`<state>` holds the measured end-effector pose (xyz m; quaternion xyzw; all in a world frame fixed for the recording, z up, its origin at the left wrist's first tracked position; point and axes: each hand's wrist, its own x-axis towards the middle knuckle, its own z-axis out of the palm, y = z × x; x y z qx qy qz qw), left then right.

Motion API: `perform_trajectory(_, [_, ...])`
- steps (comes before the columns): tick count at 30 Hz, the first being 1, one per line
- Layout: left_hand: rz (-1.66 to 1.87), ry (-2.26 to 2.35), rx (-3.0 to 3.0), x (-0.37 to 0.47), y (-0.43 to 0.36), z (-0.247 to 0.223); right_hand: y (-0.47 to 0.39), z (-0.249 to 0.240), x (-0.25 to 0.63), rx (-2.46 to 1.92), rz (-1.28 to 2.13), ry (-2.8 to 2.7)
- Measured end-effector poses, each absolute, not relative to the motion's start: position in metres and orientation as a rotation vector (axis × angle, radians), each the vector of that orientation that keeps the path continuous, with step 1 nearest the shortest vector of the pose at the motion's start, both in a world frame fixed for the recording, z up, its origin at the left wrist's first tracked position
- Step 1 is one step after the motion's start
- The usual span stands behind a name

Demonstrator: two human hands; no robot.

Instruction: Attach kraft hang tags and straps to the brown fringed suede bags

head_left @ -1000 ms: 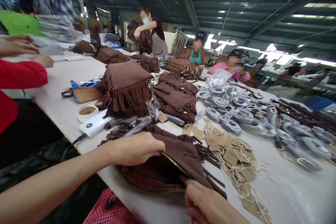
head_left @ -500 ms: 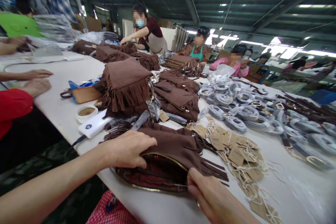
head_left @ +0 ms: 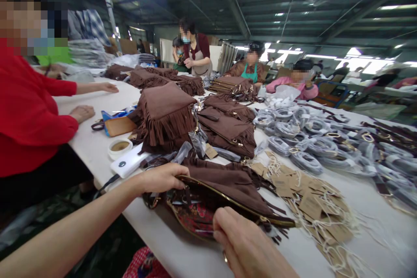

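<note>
A brown fringed bag point(head_left: 221, 178) lies on the table in front of me, its brass zipper open and a red-patterned lining point(head_left: 195, 213) showing inside. My left hand point(head_left: 167, 177) pinches the upper left edge of the opening by the zipper. Closed fingers of my right hand point(head_left: 234, 230) sit at the mouth of the bag, over the lining. A thin pale sliver pokes out left of those fingertips; what they grip is hidden.
Behind the bag are stacked brown fringed bags point(head_left: 167, 106). Tags with white strings point(head_left: 312, 206) and plastic-wrapped coiled straps point(head_left: 306, 145) spread to the right. A white power bank point(head_left: 128, 163) and a tape roll point(head_left: 120, 147) lie left. A co-worker in red point(head_left: 32, 108) leans at the left edge.
The bag's opening has shifted and its zipper edge now stretches farther right. My right hand has moved left over the lining. The co-worker in red has come into fuller view.
</note>
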<state>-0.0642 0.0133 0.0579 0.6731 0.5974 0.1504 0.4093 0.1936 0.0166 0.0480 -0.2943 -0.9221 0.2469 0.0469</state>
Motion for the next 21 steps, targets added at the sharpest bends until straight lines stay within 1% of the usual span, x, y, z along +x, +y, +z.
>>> perform_trajectory(3, [0.412, 1.501, 1.647, -0.065, 0.015, 0.053, 0.018, 0.059, 0.170, -0.769, 1.072, -2.703])
perform_trajectory(5, [0.432, 1.506, 1.615, -0.064, 0.016, 0.048, 0.023, 0.058, 0.157, -0.631, 1.196, -2.688])
perform_trajectory(7, [0.453, 1.516, 1.574, -0.064, 0.018, 0.043, 0.030, 0.048, 0.149, -0.638, 1.114, -2.697])
perform_trajectory(11, [0.509, 1.518, 1.483, -0.065, 0.020, 0.033, 0.044, 0.022, 0.147, -0.933, 0.842, -2.655])
perform_trajectory(15, [0.539, 1.492, 1.389, -0.065, 0.023, 0.029, 0.049, 0.014, 0.157, -0.951, 0.847, -2.645])
perform_trajectory(17, [0.541, 1.481, 1.350, -0.065, 0.025, 0.029, 0.049, 0.016, 0.159, -0.933, 0.965, -2.573])
perform_trajectory(21, [0.546, 1.465, 1.322, -0.066, 0.027, 0.031, 0.047, 0.017, 0.153, -0.811, 1.370, -2.315])
